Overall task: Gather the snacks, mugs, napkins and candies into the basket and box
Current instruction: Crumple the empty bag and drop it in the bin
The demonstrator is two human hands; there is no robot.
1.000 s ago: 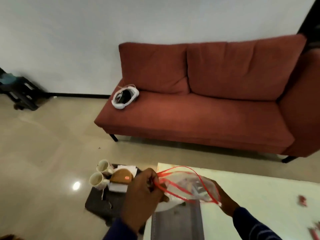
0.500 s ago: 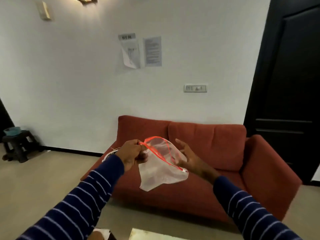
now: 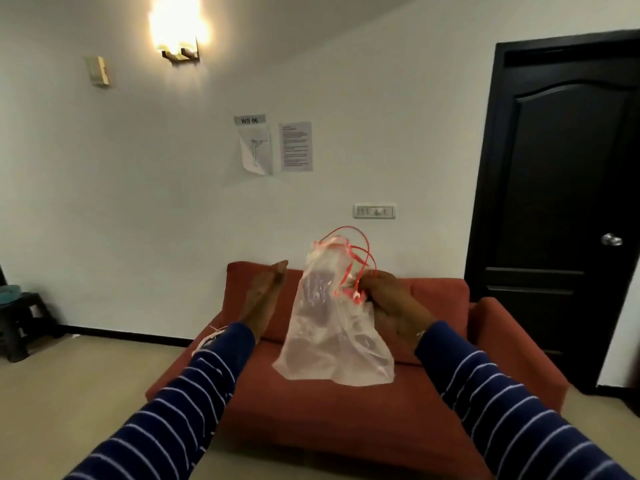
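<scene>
Item 1: clear plastic bag (image 3: 332, 327), red drawstring (image 3: 349, 258) at the mouth. It hangs below and just left of the right hand (image 3: 388, 299), mouth uppermost, body slack, probably so the opening stays free for filling.

Item 2: right hand. Fingers curl round the gathered red cord and the bag's neck, carrying its whole weight.

Item 3: left hand (image 3: 265, 292). Fingers straight, palm toward the bag, just beside it and apart; it holds nothing, seemingly poised to spread the mouth.

Item 4: red sofa (image 3: 311, 403), beyond and beneath both hands.

Snacks, mugs, napkins, candies, basket, box: none in view, so progress cannot be judged.
</scene>
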